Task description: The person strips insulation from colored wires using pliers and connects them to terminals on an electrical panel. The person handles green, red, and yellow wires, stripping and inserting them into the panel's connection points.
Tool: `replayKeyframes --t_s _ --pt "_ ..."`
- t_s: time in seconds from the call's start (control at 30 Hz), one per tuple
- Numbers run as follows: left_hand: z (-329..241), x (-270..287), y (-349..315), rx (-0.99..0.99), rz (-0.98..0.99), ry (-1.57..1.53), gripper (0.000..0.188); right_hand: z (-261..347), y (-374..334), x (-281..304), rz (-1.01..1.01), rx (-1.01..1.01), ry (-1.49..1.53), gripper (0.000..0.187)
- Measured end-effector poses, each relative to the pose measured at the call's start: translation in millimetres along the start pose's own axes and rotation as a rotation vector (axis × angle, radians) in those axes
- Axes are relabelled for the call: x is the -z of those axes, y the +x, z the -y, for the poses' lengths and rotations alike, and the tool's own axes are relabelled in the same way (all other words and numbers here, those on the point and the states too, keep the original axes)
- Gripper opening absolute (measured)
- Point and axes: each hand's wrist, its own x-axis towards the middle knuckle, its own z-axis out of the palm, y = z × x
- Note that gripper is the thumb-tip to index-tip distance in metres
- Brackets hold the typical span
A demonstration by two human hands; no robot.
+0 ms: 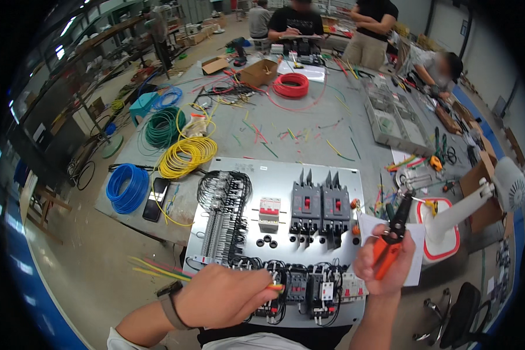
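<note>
Right hand [386, 262] is gripping orange-handled pliers [397, 227], lower right of frame, nose up and slightly right; left hand [227, 296]'s clenched round wires [172, 273], lower left-centre, running roughly left-right, poking out both sides.

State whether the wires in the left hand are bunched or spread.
Spread on one side, bunched on the other: the wires fan apart left of the left hand; right of it, their short ends sit close together.

The left hand [216, 298] — back upward, fingers curled — sits low, left of centre, its forearm [143, 324] slanting in; the right hand [400, 272], fingers bent, is raised at lower right.
</note>
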Motion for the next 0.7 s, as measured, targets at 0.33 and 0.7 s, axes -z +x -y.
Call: replayKeyframes --t_s 0.33,0.7 --pt "5 -19 34 -0.034 -0.037 0.031 0.021 -43 -13 -41 0.052 0.080 -0.602 0.049" --pt "-18 -8 11 0.111 0.116 -0.239 0.016 -61 -34 -78 0.197 0.097 -0.454 0.043"
